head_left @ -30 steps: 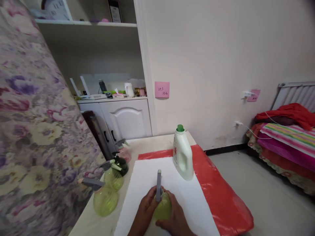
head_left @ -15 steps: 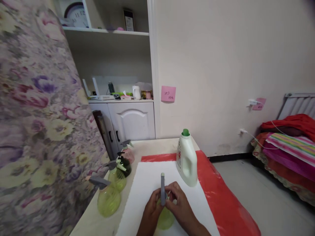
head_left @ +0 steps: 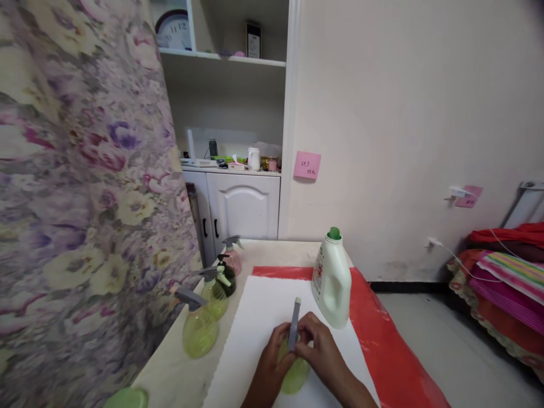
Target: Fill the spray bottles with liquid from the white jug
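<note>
A yellow-green spray bottle (head_left: 294, 378) with a grey spray head stands on the white sheet (head_left: 238, 340), close in front of me. My left hand (head_left: 274, 354) is closed around the left side of its neck. From the right, my right hand (head_left: 318, 343) grips the collar under the spray head with thumb and fingers. The fingers partly hide the neck, so I cannot tell how tightly the head sits. Beyond my hands is a pale green jug (head_left: 334, 283) with a handle and a green piece in its open mouth.
Along the table's left side stand two yellow-green spray bottles (head_left: 199, 334), a dark pump bottle (head_left: 227, 277) and a pink spray bottle (head_left: 232, 259). A green round object (head_left: 126, 398) shows at the bottom edge. Red covering (head_left: 382, 334) lies under the sheet. A floral curtain (head_left: 85, 226) hangs at left.
My view has turned left, so the scene sits further right, and the green round object has come into view. Both hands keep their hold on the spray bottle's neck.
</note>
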A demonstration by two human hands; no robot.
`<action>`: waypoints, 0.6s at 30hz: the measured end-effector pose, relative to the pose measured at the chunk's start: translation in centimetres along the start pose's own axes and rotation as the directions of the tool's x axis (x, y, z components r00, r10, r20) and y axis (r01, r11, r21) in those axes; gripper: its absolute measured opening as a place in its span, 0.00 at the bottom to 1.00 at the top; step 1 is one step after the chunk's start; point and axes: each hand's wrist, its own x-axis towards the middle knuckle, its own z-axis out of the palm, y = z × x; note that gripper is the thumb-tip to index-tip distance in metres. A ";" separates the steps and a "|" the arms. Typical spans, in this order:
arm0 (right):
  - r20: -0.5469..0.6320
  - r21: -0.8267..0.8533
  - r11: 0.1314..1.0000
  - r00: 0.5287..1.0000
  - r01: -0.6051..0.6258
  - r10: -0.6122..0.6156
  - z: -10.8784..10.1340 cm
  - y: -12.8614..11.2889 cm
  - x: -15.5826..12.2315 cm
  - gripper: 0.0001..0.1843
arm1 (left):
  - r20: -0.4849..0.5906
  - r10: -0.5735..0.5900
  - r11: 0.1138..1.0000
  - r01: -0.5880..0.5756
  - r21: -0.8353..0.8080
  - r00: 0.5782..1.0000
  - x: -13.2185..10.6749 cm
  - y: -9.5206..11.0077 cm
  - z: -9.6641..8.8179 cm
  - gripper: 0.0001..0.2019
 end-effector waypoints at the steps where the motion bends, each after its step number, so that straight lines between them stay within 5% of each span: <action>1: -0.029 -0.005 1.000 1.000 -0.005 0.005 0.5 0.2 -0.2 0.10 | -0.017 0.001 1.000 -0.001 0.014 1.000 -0.1 0.0 0.1 0.21; 4: -0.178 -0.013 0.999 0.984 -0.036 0.033 2.4 1.2 -1.1 0.10 | -0.087 -0.005 0.999 0.009 0.054 0.996 -0.4 -0.4 0.3 0.19; 9: -0.464 0.024 0.997 0.883 -0.071 0.074 5.6 2.8 -2.0 0.10 | -0.122 0.003 0.999 0.002 0.034 0.993 -0.9 -1.6 0.6 0.18; 14: -0.561 0.079 0.992 0.819 -0.095 0.123 6.6 2.8 -1.9 0.10 | -0.164 -0.015 1.000 0.018 0.016 0.986 -0.7 -2.1 0.8 0.16; 18: -0.543 0.121 0.991 0.832 -0.059 0.116 6.4 3.2 -2.9 0.13 | -0.192 -0.006 1.000 0.012 0.028 0.981 -0.6 -1.6 0.9 0.16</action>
